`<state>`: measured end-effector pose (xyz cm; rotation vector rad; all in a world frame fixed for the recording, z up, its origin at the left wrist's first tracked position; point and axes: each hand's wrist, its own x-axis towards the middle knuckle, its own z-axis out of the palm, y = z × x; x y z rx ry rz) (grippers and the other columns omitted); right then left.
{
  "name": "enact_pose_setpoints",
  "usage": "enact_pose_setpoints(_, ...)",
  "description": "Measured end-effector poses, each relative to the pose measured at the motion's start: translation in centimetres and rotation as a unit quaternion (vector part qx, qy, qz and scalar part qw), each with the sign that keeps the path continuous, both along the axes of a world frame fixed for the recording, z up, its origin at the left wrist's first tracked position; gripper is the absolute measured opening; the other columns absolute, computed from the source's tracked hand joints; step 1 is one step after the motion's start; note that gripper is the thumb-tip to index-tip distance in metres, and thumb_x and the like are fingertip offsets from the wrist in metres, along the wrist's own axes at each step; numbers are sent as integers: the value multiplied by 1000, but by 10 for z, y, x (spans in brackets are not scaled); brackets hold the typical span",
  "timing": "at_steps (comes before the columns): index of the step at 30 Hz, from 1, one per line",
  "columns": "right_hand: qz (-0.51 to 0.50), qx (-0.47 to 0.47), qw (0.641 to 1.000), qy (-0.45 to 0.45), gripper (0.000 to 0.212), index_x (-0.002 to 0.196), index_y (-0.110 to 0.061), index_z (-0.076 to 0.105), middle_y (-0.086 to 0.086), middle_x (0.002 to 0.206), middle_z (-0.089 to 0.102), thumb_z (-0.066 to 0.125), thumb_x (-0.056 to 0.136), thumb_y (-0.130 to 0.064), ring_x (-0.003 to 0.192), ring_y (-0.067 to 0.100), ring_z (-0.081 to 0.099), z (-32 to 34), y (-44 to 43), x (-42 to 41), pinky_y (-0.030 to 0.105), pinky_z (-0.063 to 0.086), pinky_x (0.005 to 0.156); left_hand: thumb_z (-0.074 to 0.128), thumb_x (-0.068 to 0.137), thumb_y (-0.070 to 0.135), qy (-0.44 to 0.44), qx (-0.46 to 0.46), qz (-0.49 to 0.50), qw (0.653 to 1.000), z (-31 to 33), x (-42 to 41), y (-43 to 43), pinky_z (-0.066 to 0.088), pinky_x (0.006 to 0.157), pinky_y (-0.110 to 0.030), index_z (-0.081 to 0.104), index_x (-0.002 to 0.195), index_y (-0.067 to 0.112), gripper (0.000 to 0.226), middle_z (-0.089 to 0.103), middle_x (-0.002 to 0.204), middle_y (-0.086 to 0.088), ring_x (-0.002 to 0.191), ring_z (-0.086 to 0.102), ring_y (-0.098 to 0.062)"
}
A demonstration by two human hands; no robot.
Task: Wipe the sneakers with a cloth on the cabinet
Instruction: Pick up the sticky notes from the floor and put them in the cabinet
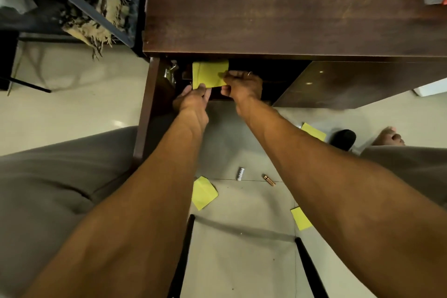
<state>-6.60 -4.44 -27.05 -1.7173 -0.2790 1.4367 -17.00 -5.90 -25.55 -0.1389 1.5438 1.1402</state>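
Head view shows both hands at the open compartment under the front edge of the cabinet (266, 7), near its left corner. The left hand (193, 100) pinches the lower corner of the folded yellow cloth (209, 74), and the right hand (243, 84) pinches its right edge. The cloth looks light, soft and unbreakable, so any edge serves as a hold. No sneakers are visible.

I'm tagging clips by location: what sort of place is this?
Probably a room in a home: a dark wooden cabinet, a fringed throw draped beside it, and a bare foot on the glossy tiled floor.
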Motion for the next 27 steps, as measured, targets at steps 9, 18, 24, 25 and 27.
enact_pose_setpoints(9, 0, -3, 1000, -1, 15, 101, 4, 71, 13, 95, 71, 65, 90, 11, 88, 26, 71, -7, 16, -1, 38, 62, 84, 61, 100, 7, -26, 4, 31, 999, -1, 10, 28, 57, 56, -25, 46, 86, 12, 21, 66, 91, -10, 95, 70, -24)
enact_pose_setpoints(18, 119, 18, 987, -106, 26, 115, -11, 69, 1, 94, 69, 56, 96, 2, 67, 11, 66, -6, -59, 40, 22, 57, 61, 67, 94, -1, 113, 1, -52, 992, -39, 7, -37, 56, 50, -22, 56, 118, 0, 26, 67, 104, -15, 66, 64, -19)
enact_pose_setpoints(24, 179, -64, 965, -184, 25, 100, -27, 71, 4, 94, 75, 62, 89, -7, 72, 17, 70, -70, -126, 83, 25, 51, 64, 67, 87, -4, 300, -103, -556, 768, -127, -27, -158, 51, 96, -31, 69, 110, 12, 28, 67, 118, -9, 110, 65, -26)
enact_pose_setpoints(25, 186, -79, 960, -194, 24, 99, -30, 72, 4, 97, 76, 63, 86, -11, 77, 19, 73, -82, -135, 90, 27, 53, 67, 65, 89, -1, 315, -130, -597, 726, -137, -32, -174, 49, 100, -32, 67, 118, 12, 32, 64, 127, -10, 117, 62, -28)
enact_pose_setpoints(27, 184, -95, 956, -208, 26, 99, -28, 74, 7, 100, 77, 62, 79, -16, 86, 25, 74, -101, -149, 101, 34, 58, 76, 57, 95, 6, 344, -191, -627, 672, -149, -43, -195, 44, 107, -38, 58, 134, 14, 39, 53, 138, -13, 127, 54, -33)
